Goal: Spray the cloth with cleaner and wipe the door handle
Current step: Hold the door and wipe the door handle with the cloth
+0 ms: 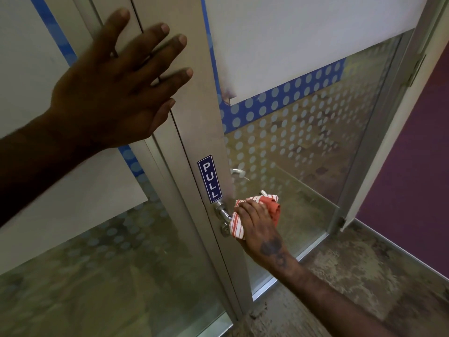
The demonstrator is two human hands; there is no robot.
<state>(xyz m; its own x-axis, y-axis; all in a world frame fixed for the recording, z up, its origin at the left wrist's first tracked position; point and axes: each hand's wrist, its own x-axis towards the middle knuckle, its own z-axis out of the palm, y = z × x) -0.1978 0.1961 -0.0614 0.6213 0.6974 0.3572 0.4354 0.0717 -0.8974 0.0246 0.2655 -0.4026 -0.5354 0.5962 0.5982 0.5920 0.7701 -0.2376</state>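
A silver lever door handle point(222, 211) sticks out of the aluminium door frame point(194, 132), just under a blue PULL sticker point(209, 178). My right hand point(258, 227) is closed on a red and white striped cloth point(271, 205), which is wrapped over the outer part of the handle. Only the handle's base and neck show. My left hand point(116, 86) is flat against the upper door frame with its fingers spread, holding nothing. No spray bottle is in view.
The glass door point(303, 132) has frosted dots and a blue band. A second handle point(239, 172) shows through the glass on the far side. A purple wall point(413, 154) stands at the right, above a mottled carpet floor point(352, 276).
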